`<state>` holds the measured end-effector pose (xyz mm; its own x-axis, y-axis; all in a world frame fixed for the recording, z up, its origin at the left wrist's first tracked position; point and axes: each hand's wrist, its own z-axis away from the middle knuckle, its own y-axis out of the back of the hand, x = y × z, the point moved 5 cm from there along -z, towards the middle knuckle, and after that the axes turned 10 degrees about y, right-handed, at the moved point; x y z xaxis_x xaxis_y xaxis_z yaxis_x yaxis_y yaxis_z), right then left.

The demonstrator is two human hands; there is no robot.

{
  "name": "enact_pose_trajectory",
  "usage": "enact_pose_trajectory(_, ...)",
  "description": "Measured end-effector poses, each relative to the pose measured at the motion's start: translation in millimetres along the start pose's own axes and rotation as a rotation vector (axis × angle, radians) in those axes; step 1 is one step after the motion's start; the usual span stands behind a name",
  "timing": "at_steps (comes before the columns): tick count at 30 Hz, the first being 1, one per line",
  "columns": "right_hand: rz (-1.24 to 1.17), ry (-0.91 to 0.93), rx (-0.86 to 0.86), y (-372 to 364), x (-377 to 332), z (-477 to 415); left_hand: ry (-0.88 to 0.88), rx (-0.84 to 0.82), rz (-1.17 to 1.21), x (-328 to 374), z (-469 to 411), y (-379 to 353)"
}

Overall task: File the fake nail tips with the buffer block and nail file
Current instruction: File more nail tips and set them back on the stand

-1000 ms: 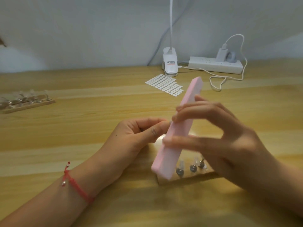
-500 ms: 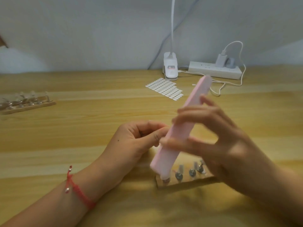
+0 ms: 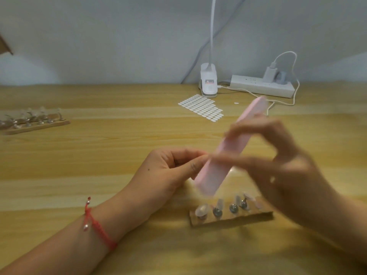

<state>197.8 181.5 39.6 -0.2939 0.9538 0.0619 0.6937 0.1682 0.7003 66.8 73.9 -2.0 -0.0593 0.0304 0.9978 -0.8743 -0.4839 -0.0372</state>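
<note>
**Buffing in progress, nail file nowhere in sight**

The pink buffer block (image 3: 228,153) is held tilted in the air above the counter (image 3: 99,155), its low end just over a small wooden stand (image 3: 230,219) that carries a row of clear nail tips (image 3: 220,204) on metal pegs. The block is blurred, which suggests a buffing stroke. The task looks to be at its buffer stage. Whether any tip is finished cannot be told, and no nail file shows, so that step probably remains.

The right hand (image 3: 278,161) grasps the block, thumb along the near face and fingers over the top. The left hand (image 3: 170,171) is curled, thumb against forefinger right beside the block's lower part. What it pinches, if anything, is hidden.

A second stand (image 3: 33,122) of tips sits well apart at the far left.
</note>
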Motion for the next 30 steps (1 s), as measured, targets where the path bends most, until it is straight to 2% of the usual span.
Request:
enact_pose_trajectory(2, 0.004, 0.09, -0.038, -10, -15, -2, 0.021, -0.007, 0.028, -2, 0, 1)
enact_pose_trajectory(3, 0.024, 0.077, -0.034, -9, -9, -4, 0.015, -0.01, 0.026, -1, 0, 1)
enact_pose_trajectory(7, 0.15, -0.197, 0.083, 18, 46, 6, -0.018, 0.022, 0.015, 2, 1, 4)
enact_pose_trajectory(9, 0.155, -0.246, 0.105, 21, 54, 13, -0.012, 0.054, 0.081, 0, -1, 7)
enact_pose_trajectory(17, -0.017, -0.02, 0.051, -4, 12, 6, 0.021, 0.097, 0.211, -3, -2, 9)
enact_pose_trajectory(20, 0.085, 0.04, 0.012, -11, 3, 5, 0.028, 0.09, 0.161, -1, -1, 9)
enact_pose_trajectory(26, 0.175, -0.027, -0.01, -1, 20, 7, 0.063, 0.007, 0.083, 0, 0, 5)
enact_pose_trajectory(30, 0.202, 0.084, -0.036, -6, 5, 5, 0.082, 0.005, 0.076, -1, -1, 7)
